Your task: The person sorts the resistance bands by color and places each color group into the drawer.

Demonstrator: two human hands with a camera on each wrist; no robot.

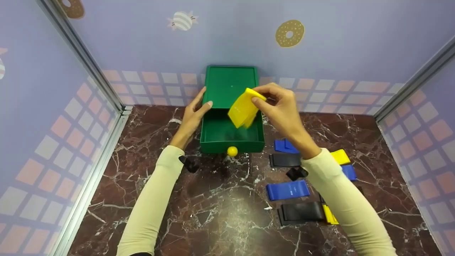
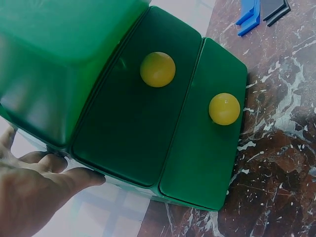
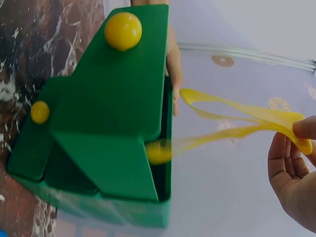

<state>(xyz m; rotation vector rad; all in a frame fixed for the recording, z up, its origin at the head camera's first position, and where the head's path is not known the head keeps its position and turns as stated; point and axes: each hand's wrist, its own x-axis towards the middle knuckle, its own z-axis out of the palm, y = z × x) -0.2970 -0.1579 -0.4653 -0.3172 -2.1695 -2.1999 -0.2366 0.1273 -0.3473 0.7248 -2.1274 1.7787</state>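
Observation:
My right hand (image 1: 282,108) pinches one end of a yellow resistance loop band (image 1: 244,108) between thumb and fingers. The band hangs over the pulled-out top drawer (image 1: 213,147) of a green drawer cabinet (image 1: 231,83). In the right wrist view, the band (image 3: 276,118) spreads into loose loops, and its blurred lower end overlaps the drawer's opening. My left hand (image 1: 193,115) rests along the cabinet's left side, thumb near the top front edge. In the left wrist view, its fingers lie extended against the side wall. Below the open drawer, two closed drawers carry yellow round knobs (image 2: 224,109).
Right of the cabinet, folded bands lie on the dark marbled table (image 1: 220,202): blue (image 1: 288,189), black (image 1: 302,212) and yellow (image 1: 340,156), several partly under my right forearm. A patterned wall (image 1: 231,35) stands close behind the cabinet, with side panels left and right.

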